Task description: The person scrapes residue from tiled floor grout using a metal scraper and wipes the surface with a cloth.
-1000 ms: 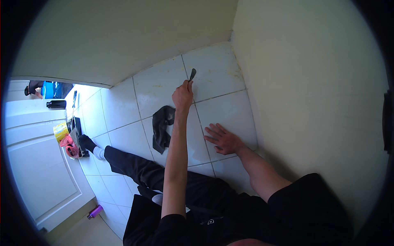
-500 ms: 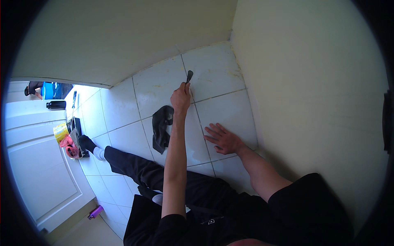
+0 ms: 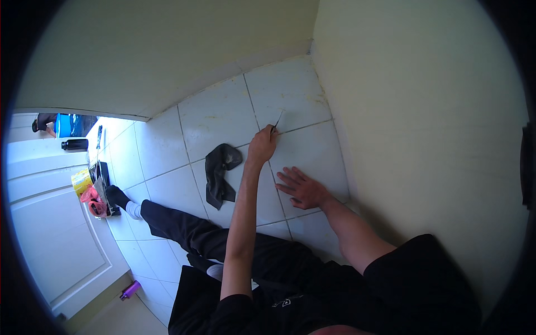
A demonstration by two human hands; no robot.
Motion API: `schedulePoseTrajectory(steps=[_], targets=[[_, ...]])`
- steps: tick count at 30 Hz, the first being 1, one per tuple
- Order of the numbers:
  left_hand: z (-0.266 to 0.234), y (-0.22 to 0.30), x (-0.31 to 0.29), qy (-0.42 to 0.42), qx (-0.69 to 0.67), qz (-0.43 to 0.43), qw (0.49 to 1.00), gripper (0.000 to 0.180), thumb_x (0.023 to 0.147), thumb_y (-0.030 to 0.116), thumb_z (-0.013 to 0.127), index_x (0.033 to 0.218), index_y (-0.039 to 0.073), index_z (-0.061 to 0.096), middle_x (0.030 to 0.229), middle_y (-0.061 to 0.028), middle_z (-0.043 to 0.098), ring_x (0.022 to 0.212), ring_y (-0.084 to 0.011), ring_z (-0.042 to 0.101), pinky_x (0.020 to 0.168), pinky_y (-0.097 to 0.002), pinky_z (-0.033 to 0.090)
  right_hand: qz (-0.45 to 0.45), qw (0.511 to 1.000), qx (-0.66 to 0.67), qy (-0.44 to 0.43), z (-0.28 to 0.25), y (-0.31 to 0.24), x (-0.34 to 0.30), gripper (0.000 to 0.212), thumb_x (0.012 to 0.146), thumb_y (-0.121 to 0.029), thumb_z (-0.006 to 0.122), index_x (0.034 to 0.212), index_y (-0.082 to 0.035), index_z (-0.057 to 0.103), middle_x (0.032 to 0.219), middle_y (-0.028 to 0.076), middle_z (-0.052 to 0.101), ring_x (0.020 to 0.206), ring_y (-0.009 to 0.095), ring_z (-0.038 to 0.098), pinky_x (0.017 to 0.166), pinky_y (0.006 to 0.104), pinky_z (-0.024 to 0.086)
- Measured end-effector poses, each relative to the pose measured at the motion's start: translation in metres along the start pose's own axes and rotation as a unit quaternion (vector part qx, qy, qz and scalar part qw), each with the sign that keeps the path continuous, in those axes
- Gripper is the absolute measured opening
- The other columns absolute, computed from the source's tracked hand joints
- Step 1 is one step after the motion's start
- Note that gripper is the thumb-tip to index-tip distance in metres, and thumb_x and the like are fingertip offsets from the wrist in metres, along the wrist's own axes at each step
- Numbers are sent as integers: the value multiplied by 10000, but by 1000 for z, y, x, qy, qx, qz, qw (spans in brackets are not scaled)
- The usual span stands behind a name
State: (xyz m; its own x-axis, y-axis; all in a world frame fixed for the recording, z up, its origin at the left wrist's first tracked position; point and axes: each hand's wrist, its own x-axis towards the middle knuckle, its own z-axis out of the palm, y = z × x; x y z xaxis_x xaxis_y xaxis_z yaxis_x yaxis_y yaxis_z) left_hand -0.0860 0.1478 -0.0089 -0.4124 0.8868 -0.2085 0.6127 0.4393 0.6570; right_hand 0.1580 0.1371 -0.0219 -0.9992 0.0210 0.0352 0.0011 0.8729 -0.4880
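My left hand (image 3: 262, 144) is closed around a small scraper (image 3: 277, 119), with only its thin blade end showing past my fingers. The blade points up and to the right, its tip at a small pale mark on the white floor tile (image 3: 290, 92). Whether the tip touches the tile, I cannot tell. Flat on the tiles to the right rests my right hand (image 3: 304, 188), fingers spread and holding nothing. A crumpled dark grey cloth (image 3: 215, 181) lies left of my left forearm.
Yellowish smears mark the tiles along the far wall (image 3: 184, 56) and right wall (image 3: 419, 123). My outstretched leg (image 3: 184, 223) crosses the floor. At left are a white door (image 3: 56, 223), a black bottle (image 3: 75, 144), red plastic bags (image 3: 95, 204), a purple bottle (image 3: 130, 290) and another person (image 3: 47, 121).
My left hand has moved right and a little nearer, and the scraper has turned from upright to slanting right, now seen edge-on. My right hand and the cloth stay in place.
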Motion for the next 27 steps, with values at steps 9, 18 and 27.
schedulePoseTrajectory(steps=[9, 18, 27], targets=[[-11, 4, -27, -111, -26, 76, 991, 226, 1008, 225, 548, 1066, 19, 620, 836, -188, 671, 770, -338, 668, 703, -457, 504, -3, 1000, -1, 15, -2, 0, 0, 741, 804, -326, 710, 1478, -139, 467, 1632, 147, 284, 1523, 353, 225, 1248, 522, 192], [-31, -24, -51, -236, -211, -88, 944, 378, 1079, 341, 441, 965, 36, 632, 702, -11, 535, 598, -108, 488, 577, -309, 427, -2, 1000, -1, 11, -7, 1, -2, 732, 812, -329, 698, 1481, -140, 467, 1627, 147, 292, 1522, 349, 225, 1249, 519, 190], [-77, -42, 46, -143, -24, -89, 986, 655, 973, 598, 519, 694, 51, 745, 790, -118, 731, 839, -290, 702, 842, -371, 518, 9, 1000, 2, 1, -5, 1, -2, 701, 835, -338, 672, 1479, -145, 472, 1632, 136, 286, 1533, 333, 201, 1257, 510, 172]])
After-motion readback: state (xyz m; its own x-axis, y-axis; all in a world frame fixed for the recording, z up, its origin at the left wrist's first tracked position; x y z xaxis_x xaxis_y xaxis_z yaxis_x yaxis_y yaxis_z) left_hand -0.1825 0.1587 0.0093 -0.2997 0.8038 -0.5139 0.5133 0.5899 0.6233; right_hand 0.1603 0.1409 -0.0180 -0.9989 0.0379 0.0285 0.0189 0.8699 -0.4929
